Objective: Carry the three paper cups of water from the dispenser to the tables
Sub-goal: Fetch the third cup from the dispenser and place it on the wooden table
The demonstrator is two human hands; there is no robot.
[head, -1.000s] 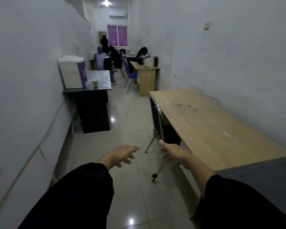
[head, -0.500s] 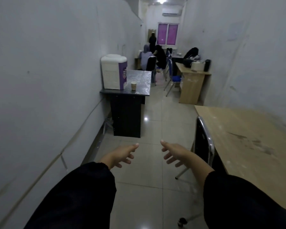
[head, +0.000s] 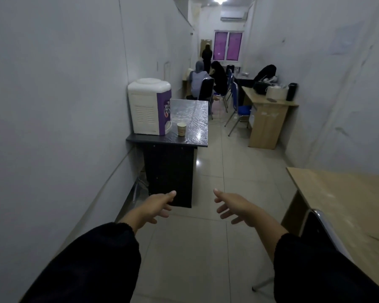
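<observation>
One paper cup (head: 181, 128) stands upright on the black table (head: 197, 142), just right of the white and purple water dispenser (head: 148, 106). I see no other cup. My left hand (head: 157, 204) and my right hand (head: 232, 205) are stretched out ahead over the floor, well short of the black table. Both hands are empty with fingers apart. Black sleeves cover both forearms.
A light wooden table (head: 346, 193) with a black chair (head: 322, 232) tucked under it stands close on my right. Farther down the narrow room are another wooden desk (head: 269, 114), a blue chair (head: 239, 106) and three people (head: 198, 82). Tiled floor runs down the middle.
The view has swung left and moved forward, so the dispenser table is nearer and more central. The wooden table has slid to the right edge. Both hands stay empty and outstretched.
</observation>
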